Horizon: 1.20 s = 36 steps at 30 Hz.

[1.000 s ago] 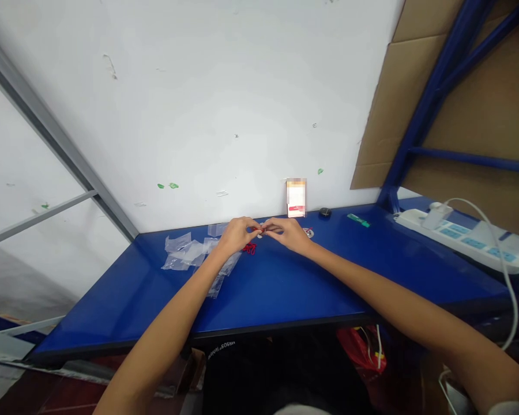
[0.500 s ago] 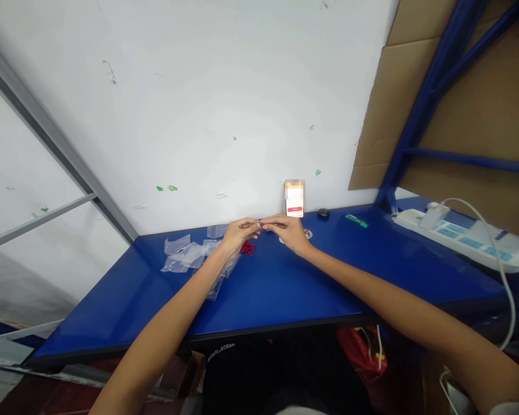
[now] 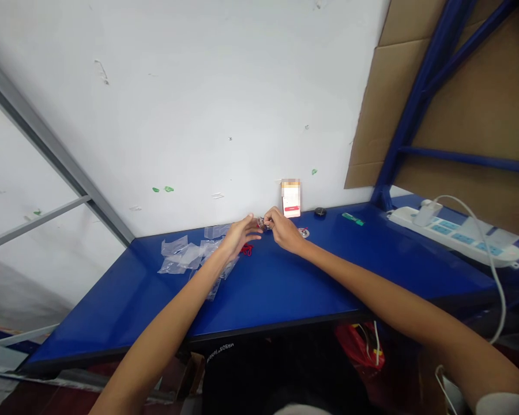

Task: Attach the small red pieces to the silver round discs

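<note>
Both my hands meet near the back of the blue table (image 3: 285, 288). My left hand (image 3: 240, 235) and my right hand (image 3: 283, 229) pinch a tiny object (image 3: 263, 223) between their fingertips; it is too small to name. A small red cord (image 3: 247, 249) lies on the table just under my left hand. Several clear plastic bags (image 3: 185, 255) are spread to the left of that hand, some under my left forearm. A small round metal piece (image 3: 303, 233) rests right of my right hand.
A small card (image 3: 291, 199) leans against the white wall. A black round item (image 3: 320, 212) and a green strip (image 3: 354, 219) lie to its right. A white power strip (image 3: 454, 235) with a cable sits on the far right, below blue shelving with cardboard.
The hands have stayed joined at the fingertips and drifted slightly right and toward the wall. The view has tilted a little.
</note>
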Each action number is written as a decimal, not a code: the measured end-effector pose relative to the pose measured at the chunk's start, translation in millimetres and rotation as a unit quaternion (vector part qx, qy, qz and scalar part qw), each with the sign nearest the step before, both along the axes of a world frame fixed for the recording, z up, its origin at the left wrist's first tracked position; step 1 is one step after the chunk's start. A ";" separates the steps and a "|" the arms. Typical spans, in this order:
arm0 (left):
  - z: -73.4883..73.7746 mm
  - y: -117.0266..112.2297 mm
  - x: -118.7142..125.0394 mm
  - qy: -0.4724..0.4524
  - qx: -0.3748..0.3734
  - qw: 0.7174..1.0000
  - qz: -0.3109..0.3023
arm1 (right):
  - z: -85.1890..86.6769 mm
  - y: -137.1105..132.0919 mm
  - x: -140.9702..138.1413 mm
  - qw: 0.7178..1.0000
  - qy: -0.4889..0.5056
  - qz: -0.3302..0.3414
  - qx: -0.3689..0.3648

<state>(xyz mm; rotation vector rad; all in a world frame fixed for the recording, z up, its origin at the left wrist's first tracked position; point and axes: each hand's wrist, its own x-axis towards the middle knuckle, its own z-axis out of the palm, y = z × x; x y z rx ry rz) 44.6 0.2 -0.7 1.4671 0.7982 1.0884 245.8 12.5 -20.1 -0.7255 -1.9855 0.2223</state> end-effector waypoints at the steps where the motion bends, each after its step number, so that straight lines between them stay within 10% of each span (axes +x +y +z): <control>1: 2.2 -0.5 0.4 0.029 0.017 0.999 0.005 | 1.0 1.1 2.2 0.999 -0.032 -0.010 0.012; 6: 2.3 -1.3 6.8 0.145 0.109 0.979 0.089 | 2.9 4.0 6.7 0.992 -0.121 -0.017 0.037; 19: -9.2 7.7 -1.1 0.153 0.051 0.986 0.039 | 19.4 6.7 19.1 0.996 -0.086 0.005 -0.009; 27: -8.3 11.5 -11.3 0.378 0.251 0.874 0.174 | 5.2 27.3 47.9 0.959 -0.245 0.055 -0.133; 36: -2.5 13.2 -17.0 0.412 0.268 0.849 0.194 | -1.4 28.3 44.1 0.970 -0.227 0.057 -0.062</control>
